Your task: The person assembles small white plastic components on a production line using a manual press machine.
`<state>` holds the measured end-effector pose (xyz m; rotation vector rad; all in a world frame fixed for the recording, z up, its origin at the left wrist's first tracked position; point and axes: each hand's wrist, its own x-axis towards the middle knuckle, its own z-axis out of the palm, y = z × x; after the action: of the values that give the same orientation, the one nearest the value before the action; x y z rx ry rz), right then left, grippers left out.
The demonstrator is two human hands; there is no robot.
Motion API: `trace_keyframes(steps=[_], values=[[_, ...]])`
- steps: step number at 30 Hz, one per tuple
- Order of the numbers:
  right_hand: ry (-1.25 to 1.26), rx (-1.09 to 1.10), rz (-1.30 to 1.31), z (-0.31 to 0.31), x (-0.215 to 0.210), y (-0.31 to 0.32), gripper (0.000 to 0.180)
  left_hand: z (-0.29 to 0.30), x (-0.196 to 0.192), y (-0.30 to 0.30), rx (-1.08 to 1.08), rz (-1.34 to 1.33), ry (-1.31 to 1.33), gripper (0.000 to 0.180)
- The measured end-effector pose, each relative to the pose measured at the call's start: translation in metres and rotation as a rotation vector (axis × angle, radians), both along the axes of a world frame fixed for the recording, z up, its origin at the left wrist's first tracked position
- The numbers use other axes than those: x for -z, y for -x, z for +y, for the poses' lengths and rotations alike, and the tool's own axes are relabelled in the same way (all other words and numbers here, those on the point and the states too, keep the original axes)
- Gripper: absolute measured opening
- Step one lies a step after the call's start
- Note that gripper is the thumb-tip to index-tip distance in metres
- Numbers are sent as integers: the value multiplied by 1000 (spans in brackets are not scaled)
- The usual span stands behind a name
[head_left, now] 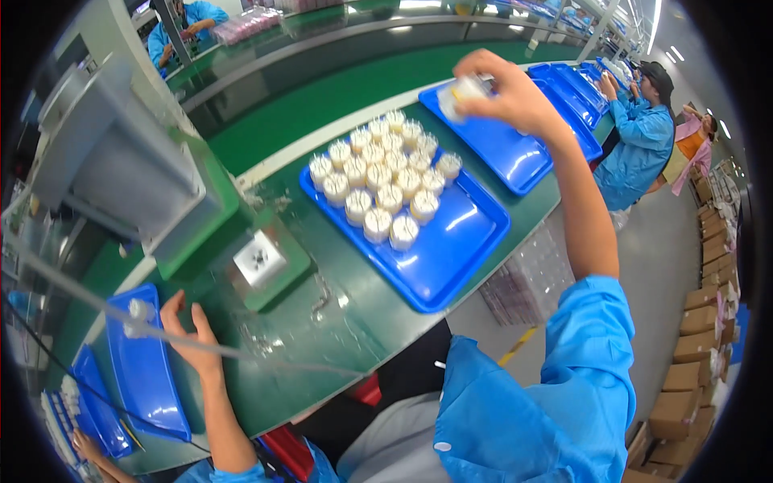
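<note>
My right hand (515, 92) is stretched out over the far blue tray (507, 153) and grips a small white round part (465, 88) with a yellowish top. Just left of it, several similar white round parts (386, 173) stand in rows on the nearer blue tray (451, 249). My left hand (189, 334) rests low on the green table (322, 322) with its fingers spread, holding nothing, beside the edge of another blue tray (145, 370) on which one small white part (138, 308) lies.
A grey machine housing (113, 161) with a green base and a small metal fixture (259, 259) stands at left. A thin cable (241, 354) crosses the table. A row of blue trays (572, 80) runs to the far right beside workers in blue coats (640, 137). Cardboard boxes (696, 346) line the right.
</note>
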<state>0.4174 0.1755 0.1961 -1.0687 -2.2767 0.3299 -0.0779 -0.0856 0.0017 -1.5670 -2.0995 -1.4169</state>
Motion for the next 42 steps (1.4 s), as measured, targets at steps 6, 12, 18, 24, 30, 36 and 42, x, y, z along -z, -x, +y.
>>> trace_keyframes(steps=[6,12,18,24,30,36,42], values=[[196,-115,-192,-132,56,4,44,0,-6,-11,105,20,-89,31],[155,19,-278,-154,109,20,45,1,-14,-34,199,27,-95,31],[-171,29,-274,-175,91,28,46,-5,-25,-34,202,2,-143,31],[195,-251,428,-175,92,127,46,12,-42,-52,319,-130,-185,35],[431,-215,525,-124,133,230,51,45,-35,-64,435,-250,-145,33],[494,-285,582,-119,134,256,48,52,-27,-66,448,-206,-100,23],[402,-236,448,-124,132,265,42,52,-21,-65,409,-206,-84,20]])
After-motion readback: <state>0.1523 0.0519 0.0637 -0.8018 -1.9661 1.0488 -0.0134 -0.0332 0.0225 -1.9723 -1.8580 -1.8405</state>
